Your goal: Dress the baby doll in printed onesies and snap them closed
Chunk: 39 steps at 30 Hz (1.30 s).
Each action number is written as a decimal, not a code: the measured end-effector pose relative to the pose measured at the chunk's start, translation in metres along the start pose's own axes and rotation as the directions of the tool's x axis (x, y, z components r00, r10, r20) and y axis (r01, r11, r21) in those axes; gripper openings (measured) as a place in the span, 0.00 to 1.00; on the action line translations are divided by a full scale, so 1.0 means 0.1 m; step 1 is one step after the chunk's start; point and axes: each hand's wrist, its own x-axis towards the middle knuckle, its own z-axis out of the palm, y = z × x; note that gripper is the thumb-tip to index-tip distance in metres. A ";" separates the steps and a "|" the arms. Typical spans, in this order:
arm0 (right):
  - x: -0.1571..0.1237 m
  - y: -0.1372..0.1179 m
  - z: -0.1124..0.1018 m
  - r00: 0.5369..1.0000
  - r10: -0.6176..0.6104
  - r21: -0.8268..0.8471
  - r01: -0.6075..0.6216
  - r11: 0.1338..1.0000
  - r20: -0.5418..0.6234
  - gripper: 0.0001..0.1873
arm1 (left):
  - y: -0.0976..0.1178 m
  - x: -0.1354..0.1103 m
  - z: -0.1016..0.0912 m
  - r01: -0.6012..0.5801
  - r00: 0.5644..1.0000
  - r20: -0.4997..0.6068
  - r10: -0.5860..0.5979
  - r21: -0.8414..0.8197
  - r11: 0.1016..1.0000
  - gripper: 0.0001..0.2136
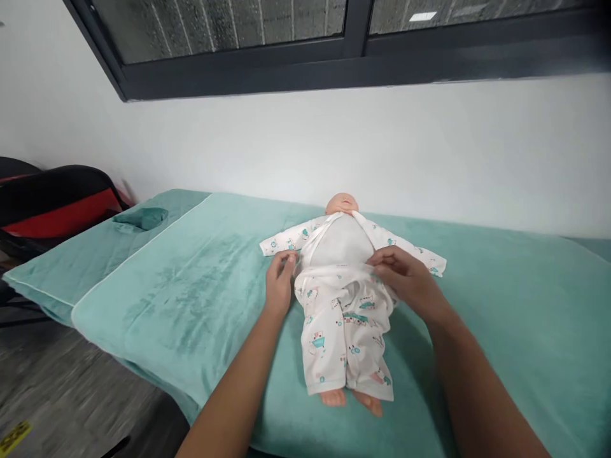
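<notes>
A baby doll (pixel 342 203) lies on its back on a green bed cover, head towards the wall and bare feet towards me. Its white printed shirt (pixel 289 239) is open at the front, sleeves spread to both sides, baring the pale torso (pixel 340 242). White printed trousers (pixel 324 318) cover the legs up to the waist. My left hand (pixel 280 280) is closed at the doll's waist on the left, fingertips pinched at the shirt's lower edge. On the right side, my right hand (pixel 405 277) pinches at the trousers' waistband; its fingertips partly hide the cloth there.
The green bed cover (pixel 157 286) spreads to both sides, with a round opening (pixel 140 218) in the bed's left end. A white wall (pixel 286 146) and dark-framed window stand behind. Black and red chairs (pixel 62 213) are at the far left.
</notes>
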 end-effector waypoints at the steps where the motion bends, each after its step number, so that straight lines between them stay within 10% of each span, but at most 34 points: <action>1: 0.02 0.06 -0.02 0.996 0.012 0.068 -0.007 0.998 -0.084 0.12 | -0.04 0.02 0.01 0.023 1.000 -0.012 -0.022 0.014 1.000 0.10; 8: 0.21 0.42 0.15 0.829 -0.230 -0.321 0.064 0.945 -0.510 0.17 | -0.25 0.23 0.12 0.001 0.997 0.077 -0.016 0.190 0.982 0.14; 15: 0.45 0.67 0.07 0.843 -0.072 -0.320 -0.122 0.940 -0.533 0.22 | -0.19 0.58 0.30 0.081 0.980 0.163 -0.114 0.195 0.978 0.10; 19: 0.53 0.58 0.14 0.839 0.020 -0.200 -0.153 0.968 -0.544 0.18 | -0.22 0.65 0.24 0.085 0.995 -0.052 -0.079 0.120 0.989 0.11; 23: 0.58 0.60 0.05 0.785 -0.006 -0.209 -0.158 0.965 -0.619 0.15 | -0.27 0.67 0.06 0.188 0.923 -0.351 -0.159 0.052 0.981 0.07; 28: 0.51 0.77 -0.33 0.661 -0.080 -0.383 -0.328 0.863 -0.746 0.11 | -0.20 0.63 -0.02 0.192 0.900 -0.402 -0.167 0.022 0.981 0.06; 31: 0.41 0.73 -0.35 0.709 -0.116 -0.445 -0.299 0.844 -0.696 0.12 | -0.07 0.56 0.01 0.107 0.973 -0.204 -0.108 -0.015 0.994 0.05; 33: 0.34 0.62 -0.25 0.840 -0.052 -0.382 -0.189 0.905 -0.541 0.13 | 0.03 0.51 0.02 0.114 0.992 0.063 -0.111 -0.046 0.992 0.06; 36: 0.22 0.45 -0.13 0.980 0.042 -0.207 -0.083 0.975 -0.194 0.15 | 0.17 0.45 -0.04 0.148 0.894 0.433 -0.120 -0.031 0.989 0.08; 39: 0.14 0.36 -0.16 0.999 0.037 -0.091 -0.034 0.995 0.039 0.15 | 0.28 0.45 -0.15 0.118 0.771 0.629 -0.095 0.005 0.993 0.09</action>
